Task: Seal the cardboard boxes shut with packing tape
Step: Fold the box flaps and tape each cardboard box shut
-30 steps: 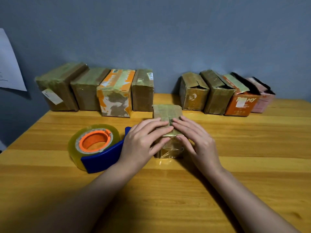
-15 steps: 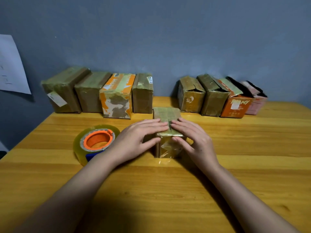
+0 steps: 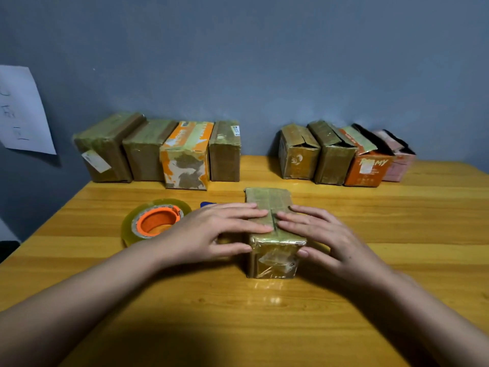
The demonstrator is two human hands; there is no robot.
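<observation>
Hands lie flat with straight fingers on top of a small tape-wrapped brown cardboard box (image 3: 272, 234) on the wooden surface (image 3: 264, 313): left hand (image 3: 211, 234) and right hand (image 3: 325, 237) meeting at its middle seam, thumbs against its sides. Left of this box lies a clear packing-tape roll with orange core (image 3: 156, 221); behind it, two rows of boxes stand against the wall.

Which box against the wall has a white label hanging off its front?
The far-left brown box; its white label sits skewed on the front face. No neighbour's front carries one.
</observation>
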